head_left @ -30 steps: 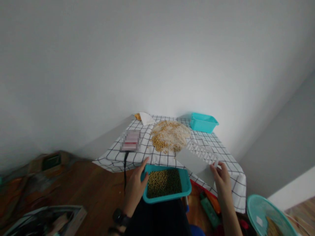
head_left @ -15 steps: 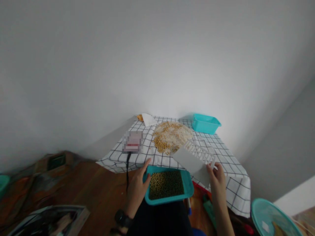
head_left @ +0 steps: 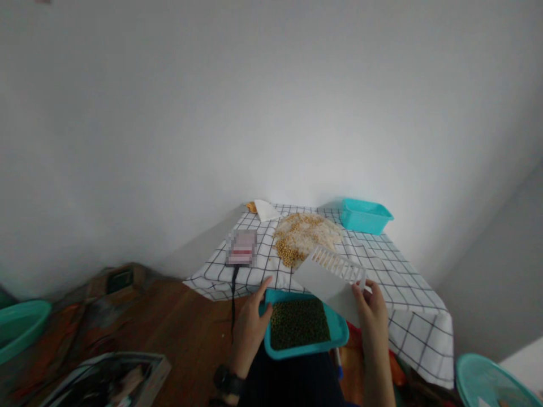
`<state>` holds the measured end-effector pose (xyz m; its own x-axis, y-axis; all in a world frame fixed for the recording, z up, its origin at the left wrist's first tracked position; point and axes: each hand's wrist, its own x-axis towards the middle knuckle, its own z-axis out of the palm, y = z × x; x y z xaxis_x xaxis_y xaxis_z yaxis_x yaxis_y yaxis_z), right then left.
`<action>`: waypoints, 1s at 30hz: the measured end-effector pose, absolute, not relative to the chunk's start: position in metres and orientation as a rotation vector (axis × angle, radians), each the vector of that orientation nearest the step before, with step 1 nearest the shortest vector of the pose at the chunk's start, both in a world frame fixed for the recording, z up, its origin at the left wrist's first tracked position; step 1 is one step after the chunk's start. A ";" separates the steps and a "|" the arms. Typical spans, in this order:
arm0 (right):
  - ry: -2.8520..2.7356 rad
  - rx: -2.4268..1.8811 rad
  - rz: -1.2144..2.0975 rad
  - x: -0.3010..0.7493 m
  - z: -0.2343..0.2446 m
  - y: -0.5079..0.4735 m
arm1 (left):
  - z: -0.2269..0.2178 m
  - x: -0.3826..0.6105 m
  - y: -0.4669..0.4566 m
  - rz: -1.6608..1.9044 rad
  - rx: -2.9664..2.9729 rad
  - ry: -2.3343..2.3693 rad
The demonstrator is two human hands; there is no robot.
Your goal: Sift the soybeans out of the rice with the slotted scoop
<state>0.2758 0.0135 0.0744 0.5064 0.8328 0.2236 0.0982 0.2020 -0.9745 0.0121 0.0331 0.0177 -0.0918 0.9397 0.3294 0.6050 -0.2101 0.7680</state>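
My left hand [head_left: 251, 328] grips the left rim of a teal tray [head_left: 304, 350] filled with green and yellowish beans, held over my lap. My right hand [head_left: 368, 305] is closed on a white slotted plastic scoop [head_left: 328, 274], tilted above the tray's far right corner. Beyond them, a heap of yellow beans mixed with pale grains [head_left: 304, 237] lies on a black-and-white checked cloth [head_left: 399, 277] covering a low table.
An empty teal tray [head_left: 365, 215] stands at the table's far right, a white paper piece [head_left: 265, 210] at the far left, a blurred device [head_left: 241, 247] with a black cable near the left edge. Teal basins sit at far left [head_left: 21, 328] and bottom right [head_left: 487, 381]. Clutter lies on the wooden floor.
The view has swung left. The scoop has moved left and a little closer over the tray. My left hand keeps its hold on the tray.
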 end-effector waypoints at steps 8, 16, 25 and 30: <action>-0.768 -1.291 0.516 0.292 0.068 -0.002 | 0.019 0.012 0.032 1.209 1.794 1.648; -0.838 -1.390 0.556 0.277 0.060 0.011 | 0.020 0.012 0.030 1.160 1.809 1.657; -0.795 -1.381 0.504 0.284 0.056 0.006 | 0.021 0.014 0.028 1.155 1.815 1.726; -0.810 -1.369 0.533 0.278 0.055 0.010 | 0.022 0.015 0.028 1.134 1.825 1.733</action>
